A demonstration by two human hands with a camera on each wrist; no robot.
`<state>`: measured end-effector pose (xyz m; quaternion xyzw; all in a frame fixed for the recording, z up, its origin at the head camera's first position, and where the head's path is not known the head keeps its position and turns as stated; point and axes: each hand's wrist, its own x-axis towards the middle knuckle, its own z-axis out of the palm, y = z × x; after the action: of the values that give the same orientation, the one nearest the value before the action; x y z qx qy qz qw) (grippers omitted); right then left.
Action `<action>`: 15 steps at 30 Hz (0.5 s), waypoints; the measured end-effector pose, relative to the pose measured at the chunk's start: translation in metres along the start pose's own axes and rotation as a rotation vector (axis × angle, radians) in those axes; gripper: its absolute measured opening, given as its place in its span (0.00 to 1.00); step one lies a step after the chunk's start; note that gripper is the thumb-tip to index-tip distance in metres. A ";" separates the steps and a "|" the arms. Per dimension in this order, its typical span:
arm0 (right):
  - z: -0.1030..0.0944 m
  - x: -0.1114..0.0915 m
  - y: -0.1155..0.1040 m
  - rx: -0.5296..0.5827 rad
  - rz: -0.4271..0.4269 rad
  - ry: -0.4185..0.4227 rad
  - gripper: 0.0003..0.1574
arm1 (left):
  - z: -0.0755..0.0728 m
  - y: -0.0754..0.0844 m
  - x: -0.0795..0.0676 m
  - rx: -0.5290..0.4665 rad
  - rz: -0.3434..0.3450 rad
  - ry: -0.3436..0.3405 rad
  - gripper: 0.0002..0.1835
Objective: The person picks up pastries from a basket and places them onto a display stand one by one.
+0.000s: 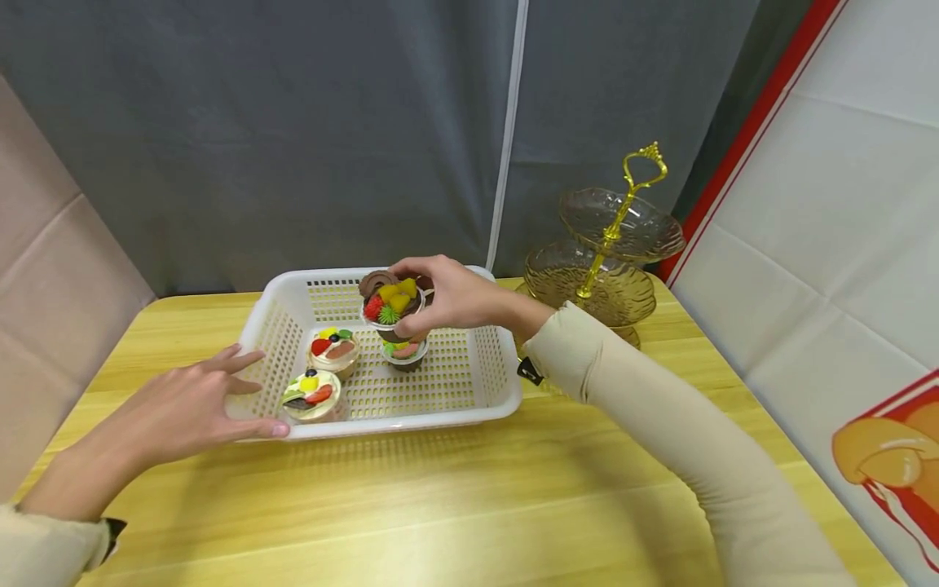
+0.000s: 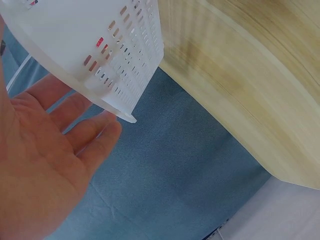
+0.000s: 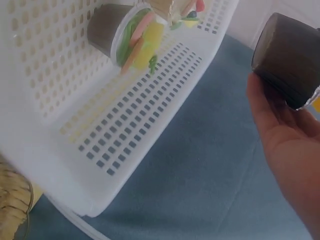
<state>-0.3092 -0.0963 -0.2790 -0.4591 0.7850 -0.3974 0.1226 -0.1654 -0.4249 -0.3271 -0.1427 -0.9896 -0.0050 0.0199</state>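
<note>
My right hand (image 1: 458, 295) holds a chocolate cupcake (image 1: 394, 303) topped with yellow, red and green fruit pieces, raised above the white plastic basket (image 1: 440, 417). In the right wrist view, the fingers grip the dark brown cup (image 3: 287, 60) of that cupcake. Inside the basket stand two cream-topped cupcakes (image 1: 333, 352) at the left and another dark-cupped cupcake (image 1: 406, 357) below the held one. At the basket's left side is my left hand (image 1: 192, 405), its fingers spread out. The left wrist view shows these fingers at the basket rim (image 2: 82, 90).
A tiered glass cake stand (image 1: 594, 289) with a gold handle (image 1: 645, 167) stands at the right rear of the wooden table (image 1: 352, 505). Behind the table hangs a grey curtain (image 1: 293, 139). A white printed sheet (image 1: 829, 244) lines the right side.
</note>
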 end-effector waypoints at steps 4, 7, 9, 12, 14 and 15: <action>-0.008 -0.007 0.000 0.026 -0.015 0.057 0.41 | 0.000 0.000 0.001 0.002 0.000 0.001 0.47; -0.015 -0.013 0.000 0.050 -0.023 0.090 0.41 | 0.000 0.000 0.001 0.001 0.001 0.002 0.47; -0.020 -0.017 -0.001 0.059 -0.017 0.112 0.41 | 0.000 0.000 0.000 -0.001 0.001 0.002 0.47; -0.028 -0.025 0.000 0.081 -0.002 0.154 0.41 | 0.001 0.000 0.000 -0.002 0.005 0.004 0.47; -0.034 -0.032 0.000 0.071 0.005 0.185 0.42 | 0.001 0.000 0.000 -0.001 0.009 0.008 0.47; -0.038 -0.035 0.000 0.064 0.007 0.202 0.42 | 0.001 0.000 0.000 -0.001 0.010 0.010 0.47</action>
<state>-0.3108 -0.0485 -0.2602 -0.4097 0.7819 -0.4663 0.0590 -0.1655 -0.4248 -0.3276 -0.1477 -0.9887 -0.0063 0.0248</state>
